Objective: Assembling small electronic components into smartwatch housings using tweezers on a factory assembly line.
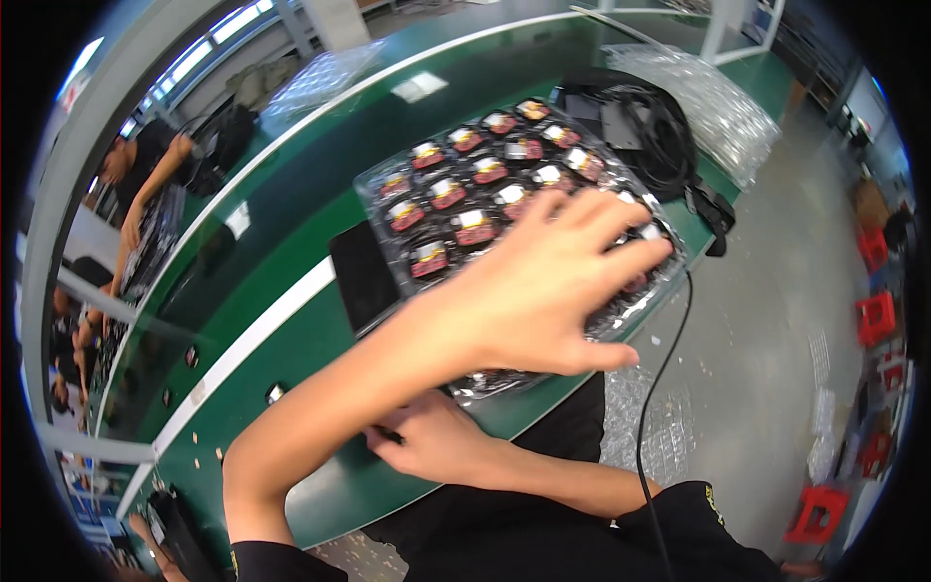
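My left hand (553,281) reaches across to the right, over a clear plastic tray (370,199). Its fingers are spread, and no held thing shows. Several small dark parts with white, yellow and red faces, such as one part (473,227), sit in rows in the tray; the hand hides some of them. Below my left forearm, my right hand (441,441) is at the near edge of the green table (330,485). Its fingers look curled in, partly covered by the forearm, and what they hold cannot be made out.
A flat black object (359,276) lies against the tray's left side. Beyond the tray is a coiled black cable (669,145) beside bubble wrap (698,102). A small part (275,392) lies left of my forearm. Red stools (818,514) stand on the floor; a person (145,175) sits at left.
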### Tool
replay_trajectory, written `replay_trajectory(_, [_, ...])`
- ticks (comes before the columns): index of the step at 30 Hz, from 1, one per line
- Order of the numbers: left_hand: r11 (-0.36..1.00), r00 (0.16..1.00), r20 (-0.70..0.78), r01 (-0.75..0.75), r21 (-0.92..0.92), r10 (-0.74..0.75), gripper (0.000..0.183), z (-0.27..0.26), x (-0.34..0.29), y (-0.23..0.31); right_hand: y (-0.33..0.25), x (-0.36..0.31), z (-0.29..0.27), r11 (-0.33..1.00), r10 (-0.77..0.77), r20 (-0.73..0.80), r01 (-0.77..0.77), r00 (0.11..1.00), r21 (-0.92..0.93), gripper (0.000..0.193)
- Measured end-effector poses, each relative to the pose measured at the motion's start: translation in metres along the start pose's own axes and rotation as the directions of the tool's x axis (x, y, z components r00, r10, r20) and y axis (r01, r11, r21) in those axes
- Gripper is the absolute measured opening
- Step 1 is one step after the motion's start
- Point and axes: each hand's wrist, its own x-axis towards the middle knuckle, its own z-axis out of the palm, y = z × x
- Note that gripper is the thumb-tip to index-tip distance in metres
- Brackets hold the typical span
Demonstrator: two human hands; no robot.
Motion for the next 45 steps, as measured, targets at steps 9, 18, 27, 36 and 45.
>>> replay_trajectory(9, [0.991,0.991,-0.065,0.123,0.056,-0.119,0.074,0.029,-0.011,0.000,-0.002,-0.002,0.005,0.996,0.063,0.103,-0.068,0.993,0.048,0.031])
replay_trajectory(18, [0.982,0.903,-0.428,0.108,0.155,-0.032,0.077,-0.038,-0.097,-0.008,-0.011,0.011,0.001,0.991,-0.119,-0.127,0.109,0.985,-0.082,0.013])
replay_trajectory(27, [-0.029,0.271,-0.643,0.909,0.415,-0.716,0.055,-0.155,-0.474,-0.046,-0.016,0.009,0.001,0.990,-0.045,0.002,0.045,0.999,-0.133,0.015])
replay_trajectory(36, [0.309,0.359,-0.549,0.933,0.186,-0.754,0.046,-0.164,-0.460,-0.041,-0.016,0.008,0.005,0.989,0.033,-0.049,-0.039,0.998,-0.141,0.017])
replay_trajectory(45, [0.698,0.711,0.021,0.696,-0.167,-0.703,0.069,-0.065,-0.326,0.079,-0.020,0.016,0.002,0.989,0.055,-0.129,-0.072,0.990,-0.130,0.018])
